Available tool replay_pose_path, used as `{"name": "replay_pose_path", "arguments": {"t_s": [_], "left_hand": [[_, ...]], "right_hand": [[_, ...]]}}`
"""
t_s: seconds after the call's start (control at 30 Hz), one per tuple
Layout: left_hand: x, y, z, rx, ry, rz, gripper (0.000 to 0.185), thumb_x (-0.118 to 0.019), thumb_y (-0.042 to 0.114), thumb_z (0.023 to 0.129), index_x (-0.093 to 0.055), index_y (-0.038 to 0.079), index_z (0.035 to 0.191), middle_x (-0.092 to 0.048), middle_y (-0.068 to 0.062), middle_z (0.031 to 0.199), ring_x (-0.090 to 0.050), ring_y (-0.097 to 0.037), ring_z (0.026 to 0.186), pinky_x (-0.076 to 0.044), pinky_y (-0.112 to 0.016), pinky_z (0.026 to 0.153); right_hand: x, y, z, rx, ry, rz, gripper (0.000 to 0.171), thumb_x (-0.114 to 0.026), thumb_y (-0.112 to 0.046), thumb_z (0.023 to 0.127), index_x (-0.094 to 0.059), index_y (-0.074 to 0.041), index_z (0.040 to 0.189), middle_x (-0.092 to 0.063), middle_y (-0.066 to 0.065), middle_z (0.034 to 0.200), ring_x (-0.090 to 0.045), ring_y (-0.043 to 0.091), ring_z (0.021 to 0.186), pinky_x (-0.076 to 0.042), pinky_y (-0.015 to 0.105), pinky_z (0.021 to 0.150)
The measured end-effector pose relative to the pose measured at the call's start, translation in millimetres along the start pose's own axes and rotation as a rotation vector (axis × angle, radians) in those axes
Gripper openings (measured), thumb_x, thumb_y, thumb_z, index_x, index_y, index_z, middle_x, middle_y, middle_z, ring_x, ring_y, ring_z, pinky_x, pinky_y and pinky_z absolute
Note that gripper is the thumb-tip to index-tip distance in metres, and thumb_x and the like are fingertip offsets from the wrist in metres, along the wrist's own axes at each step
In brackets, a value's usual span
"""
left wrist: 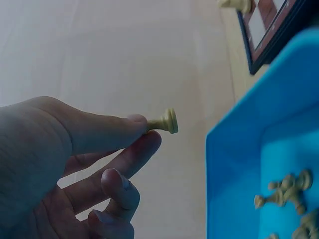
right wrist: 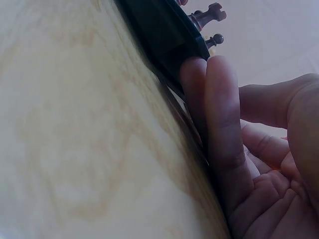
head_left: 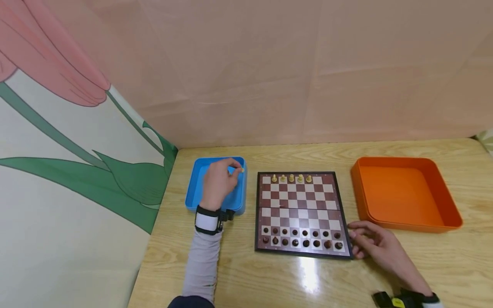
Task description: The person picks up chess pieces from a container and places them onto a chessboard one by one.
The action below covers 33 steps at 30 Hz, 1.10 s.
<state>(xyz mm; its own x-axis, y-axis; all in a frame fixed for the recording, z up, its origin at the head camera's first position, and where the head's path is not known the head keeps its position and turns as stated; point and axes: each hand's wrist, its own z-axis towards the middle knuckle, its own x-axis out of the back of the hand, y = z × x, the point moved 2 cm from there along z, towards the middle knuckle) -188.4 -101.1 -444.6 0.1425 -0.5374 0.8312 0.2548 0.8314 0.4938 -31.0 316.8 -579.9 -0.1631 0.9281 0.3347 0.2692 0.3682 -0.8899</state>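
Note:
My left hand (head_left: 218, 182) is over the blue tray (head_left: 187, 196), pinching a cream chess piece (left wrist: 168, 122) between thumb and index finger. Its base points outward and its head is hidden by the fingertips. More cream pieces (left wrist: 288, 190) lie in the tray. The chessboard (head_left: 296, 212) stands between the two trays, with several cream pieces (head_left: 291, 178) along its far row and dark pieces (head_left: 306, 243) filling the two near rows. My right hand (head_left: 379, 250) rests on the table, fingers touching the board's right side by the near corner.
An orange tray (head_left: 404, 192), with nothing visible inside, stands to the right of the board. Behind the wooden table (head_left: 239, 273) hangs a pinkish cloth (head_left: 269, 85). A flower-printed sheet (head_left: 69, 205) covers the left side.

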Motion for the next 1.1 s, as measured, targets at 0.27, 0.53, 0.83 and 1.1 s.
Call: {"name": "replay_pose_path", "arguments": {"t_s": [0.27, 0.53, 0.83, 1.1], "left_hand": [[-15.8, 12.9, 1.2, -0.059, -0.031, 0.045, 0.011, -0.075, 0.022, 0.103, -0.082, 0.016, 0.108, -0.081, 0.0, 0.104, -0.048, -0.01, 0.049, -0.032, -0.027, 0.043], [-30.9, 21.7, 5.4, -0.117, -0.059, 0.069, 0.012, -0.074, 0.024, 0.103, -0.082, 0.018, 0.109, -0.081, 0.0, 0.105, -0.042, -0.01, 0.047, -0.025, -0.023, 0.043], [-47.6, 30.7, 9.1, -0.127, -0.086, 0.102, 0.009, -0.075, 0.025, 0.103, -0.082, 0.021, 0.105, -0.08, 0.003, 0.101, -0.046, -0.01, 0.05, -0.029, -0.023, 0.042], [-58.6, 31.2, 9.5, -0.111, -0.105, 0.114, 0.007, -0.075, 0.025, 0.103, -0.082, 0.023, 0.103, -0.079, 0.005, 0.096, -0.05, -0.009, 0.053, -0.035, -0.024, 0.044]], "right_hand": [[0.1, 0.2, 1.4, -0.002, -0.001, -0.006, 0.042, -0.061, -0.016, 0.111, -0.053, 0.004, 0.146, -0.07, 0.019, 0.11, -0.074, 0.026, 0.075, -0.064, 0.038, 0.068], [0.4, 1.6, 1.4, -0.041, -0.004, -0.01, 0.045, -0.061, -0.02, 0.111, -0.052, 0.002, 0.149, -0.071, 0.018, 0.112, -0.074, 0.026, 0.077, -0.064, 0.036, 0.069], [-0.7, 0.1, 1.5, -0.026, 0.0, 0.002, 0.045, -0.063, -0.02, 0.11, -0.053, 0.002, 0.148, -0.07, 0.019, 0.111, -0.074, 0.026, 0.076, -0.064, 0.038, 0.068], [-0.3, -1.5, 0.2, -0.016, 0.002, 0.007, 0.044, -0.063, -0.017, 0.11, -0.053, 0.003, 0.147, -0.07, 0.02, 0.111, -0.074, 0.025, 0.076, -0.064, 0.038, 0.067]]}}
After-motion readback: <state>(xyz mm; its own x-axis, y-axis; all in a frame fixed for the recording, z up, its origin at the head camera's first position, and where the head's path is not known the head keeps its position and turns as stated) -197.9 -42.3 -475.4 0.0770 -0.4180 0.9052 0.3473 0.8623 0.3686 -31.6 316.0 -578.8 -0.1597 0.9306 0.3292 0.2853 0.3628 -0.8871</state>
